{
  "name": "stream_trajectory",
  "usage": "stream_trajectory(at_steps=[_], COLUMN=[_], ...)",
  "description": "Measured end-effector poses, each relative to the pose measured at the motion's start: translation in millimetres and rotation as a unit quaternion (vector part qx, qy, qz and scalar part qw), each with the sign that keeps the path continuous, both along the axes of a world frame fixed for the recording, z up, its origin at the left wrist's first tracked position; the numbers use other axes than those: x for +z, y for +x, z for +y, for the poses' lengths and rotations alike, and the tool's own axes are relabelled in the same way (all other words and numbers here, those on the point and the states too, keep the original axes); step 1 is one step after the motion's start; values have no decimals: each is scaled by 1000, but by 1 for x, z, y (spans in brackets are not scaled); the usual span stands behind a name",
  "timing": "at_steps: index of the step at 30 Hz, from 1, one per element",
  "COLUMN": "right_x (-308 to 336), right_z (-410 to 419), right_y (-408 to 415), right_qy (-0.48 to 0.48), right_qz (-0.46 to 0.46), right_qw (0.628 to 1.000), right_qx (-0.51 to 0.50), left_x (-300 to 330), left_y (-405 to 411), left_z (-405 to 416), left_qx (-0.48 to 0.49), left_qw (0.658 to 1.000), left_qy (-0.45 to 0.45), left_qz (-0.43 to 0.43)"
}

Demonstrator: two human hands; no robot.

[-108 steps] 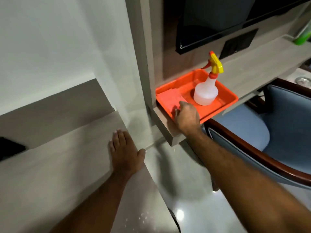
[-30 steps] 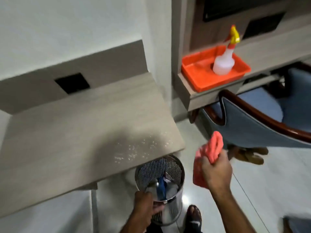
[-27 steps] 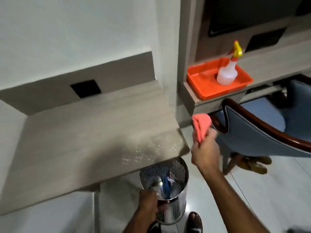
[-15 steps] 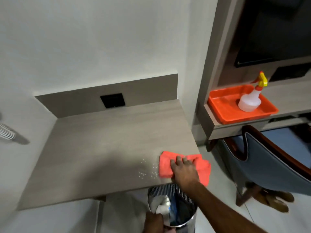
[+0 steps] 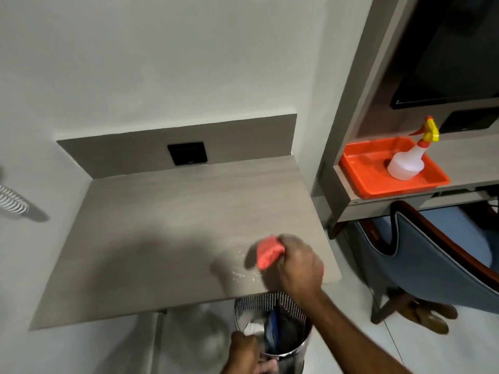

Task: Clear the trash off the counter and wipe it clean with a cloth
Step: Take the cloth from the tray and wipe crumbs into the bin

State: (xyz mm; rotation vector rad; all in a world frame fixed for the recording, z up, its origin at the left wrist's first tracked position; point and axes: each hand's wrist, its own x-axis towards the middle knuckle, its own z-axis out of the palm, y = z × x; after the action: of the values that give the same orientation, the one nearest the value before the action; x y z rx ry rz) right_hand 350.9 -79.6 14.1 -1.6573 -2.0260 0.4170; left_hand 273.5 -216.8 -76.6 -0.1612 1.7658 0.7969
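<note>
Over the counter's [image 5: 162, 225] edge, right hand [image 5: 298, 263] fists cloth [image 5: 268, 252] (bunched).

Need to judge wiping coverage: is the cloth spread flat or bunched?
Bunched: the cloth sticks out as a wad from the closed right hand.

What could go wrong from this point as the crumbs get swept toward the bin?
The white crumbs lie left of the cloth bunched in the right hand, while the mesh bin that the left hand holds sits under the counter edge further right, so some could miss it and land on the floor. The bunched cloth may also skip crumbs.
</note>
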Motion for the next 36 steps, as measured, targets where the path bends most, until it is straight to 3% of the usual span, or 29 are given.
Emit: stream_trajectory(at_steps=[2, 4, 7, 10, 14, 16, 19, 21, 24, 26, 28, 32, 36], right_x=[7, -6, -42, -74, -84, -86, -78, -73, -54, -40, -30, -45, -74], right_z=[39, 66, 71, 41, -33, -69, -94, -96, -69, -36, 0, 23, -47], right_y=[-24, -47, -71, -72, -29, -2, 25, 36, 38, 34, 30, 41, 66], right_qy=[0, -86, -180, -134, -3, 13, -39, -63, -15, 37, 60, -72, -49], right_qz=[-17, -72, -198, -277, -237, -246, -248, -181, -41, -11, -59, -213, -138], right_qw=[999, 989, 945, 912, 895, 883, 892, 929, 978, 989, 988, 961, 976], right_qx=[38, 97, 189, 271, 379, 399, 376, 315, 204, 143, 133, 158, 160], left_x=[3, 1, 6, 1, 0, 0, -6, -10, -12, -11, -12, -16, -24], left_y=[-9, -16, -24, -38, -49, -52, -49, -43, -32, -24, -19, -10, -5], left_z=[-3, -6, -9, -15, -30, -34, -32, -29, -23, -18, -12, -5, 0], left_qx=[-16, -7, -2, -26, -55, -66, -85, -95, -120, -129, -139, -148, -160], left_qw=[1000, 1000, 1000, 1000, 998, 997, 996, 995, 992, 991, 990, 989, 987], left_qy=[8, -2, 0, -6, 16, 35, 33, 24, 22, 12, 6, 5, 5], left_qz=[20, 22, 8, 5, -5, -14, -22, -17, -15, -6, -11, -11, -18])
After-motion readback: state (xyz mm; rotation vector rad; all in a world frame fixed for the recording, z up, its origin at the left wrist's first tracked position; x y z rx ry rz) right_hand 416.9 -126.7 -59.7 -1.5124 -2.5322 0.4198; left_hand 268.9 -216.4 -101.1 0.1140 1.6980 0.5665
